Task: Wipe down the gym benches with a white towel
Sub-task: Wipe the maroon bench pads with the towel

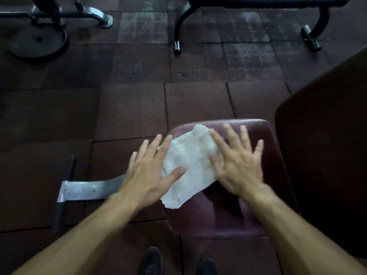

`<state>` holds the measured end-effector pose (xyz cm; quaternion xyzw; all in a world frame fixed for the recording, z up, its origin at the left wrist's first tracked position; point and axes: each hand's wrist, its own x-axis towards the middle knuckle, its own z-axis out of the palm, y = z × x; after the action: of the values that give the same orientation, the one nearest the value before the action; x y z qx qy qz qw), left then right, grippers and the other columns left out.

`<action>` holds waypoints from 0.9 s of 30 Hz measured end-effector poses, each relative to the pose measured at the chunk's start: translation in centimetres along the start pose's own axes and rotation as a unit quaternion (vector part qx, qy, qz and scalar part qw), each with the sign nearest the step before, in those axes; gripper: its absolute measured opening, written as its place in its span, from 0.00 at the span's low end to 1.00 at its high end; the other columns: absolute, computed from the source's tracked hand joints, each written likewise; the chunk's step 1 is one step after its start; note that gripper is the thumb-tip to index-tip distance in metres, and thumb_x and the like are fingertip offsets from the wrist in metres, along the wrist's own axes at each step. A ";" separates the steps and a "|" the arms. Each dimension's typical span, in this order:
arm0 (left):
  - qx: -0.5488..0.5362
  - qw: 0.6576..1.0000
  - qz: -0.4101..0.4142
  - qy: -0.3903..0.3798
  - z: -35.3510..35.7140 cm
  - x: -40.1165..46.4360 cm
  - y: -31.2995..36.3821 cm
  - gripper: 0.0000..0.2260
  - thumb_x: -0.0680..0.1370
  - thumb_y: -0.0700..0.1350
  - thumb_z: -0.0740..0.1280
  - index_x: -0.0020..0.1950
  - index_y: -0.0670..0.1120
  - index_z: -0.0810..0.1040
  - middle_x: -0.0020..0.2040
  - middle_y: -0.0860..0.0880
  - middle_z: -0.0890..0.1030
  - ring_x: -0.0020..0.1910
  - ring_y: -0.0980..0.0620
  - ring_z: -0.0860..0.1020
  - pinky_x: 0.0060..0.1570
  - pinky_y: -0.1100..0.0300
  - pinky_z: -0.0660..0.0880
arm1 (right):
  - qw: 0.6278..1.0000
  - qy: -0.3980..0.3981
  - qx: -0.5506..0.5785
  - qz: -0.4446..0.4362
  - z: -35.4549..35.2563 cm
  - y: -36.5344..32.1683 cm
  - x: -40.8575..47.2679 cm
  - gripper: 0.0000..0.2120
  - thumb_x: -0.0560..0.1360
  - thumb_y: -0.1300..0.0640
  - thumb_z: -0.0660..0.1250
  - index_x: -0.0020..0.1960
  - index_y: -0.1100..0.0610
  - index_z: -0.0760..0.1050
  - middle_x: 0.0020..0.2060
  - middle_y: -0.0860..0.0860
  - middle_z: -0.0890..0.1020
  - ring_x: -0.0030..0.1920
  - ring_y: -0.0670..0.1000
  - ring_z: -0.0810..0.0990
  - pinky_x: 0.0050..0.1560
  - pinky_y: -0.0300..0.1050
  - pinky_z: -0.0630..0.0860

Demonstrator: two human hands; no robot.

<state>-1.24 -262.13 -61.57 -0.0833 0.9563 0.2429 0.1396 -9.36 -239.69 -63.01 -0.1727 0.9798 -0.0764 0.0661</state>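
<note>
White rumpled towel (188, 165) lies on the maroon bench seat (258, 135) under flat, spread-fingered left hand (147, 173) and right hand (238, 165)

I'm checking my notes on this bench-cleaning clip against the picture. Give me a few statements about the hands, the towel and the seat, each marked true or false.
1. Both hands lie with straight, spread fingers on the white towel. True: the left hand and the right hand press it flat.
2. The towel lies on the floor. False: it lies on the maroon seat pad, one corner hanging over the pad's left edge.
3. The left hand grips a spray bottle. False: it holds nothing and only presses the towel.
4. A weight plate lies on the floor at the far left. True.
5. The towel covers the whole pad. False: much of the pad shows bare.
</note>
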 end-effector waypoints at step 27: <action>0.132 0.990 0.023 0.041 8.6 -1.0 5.4 0.30 0.75 0.74 0.44 0.76 0.73 0.43 0.80 0.57 0.33 0.79 0.41 0.37 0.68 0.24 0.50 | 0.992 -0.104 -0.018 0.073 2.7 6.3 -0.9 0.30 0.81 0.33 0.45 0.81 0.36 0.41 0.83 0.46 0.40 0.82 0.59 0.37 0.74 0.76 0.43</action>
<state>0.47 -253.14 -66.16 -0.0518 0.9867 0.1137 0.1044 -10.17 -233.87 -66.62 -0.1091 0.9787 -0.0352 0.1703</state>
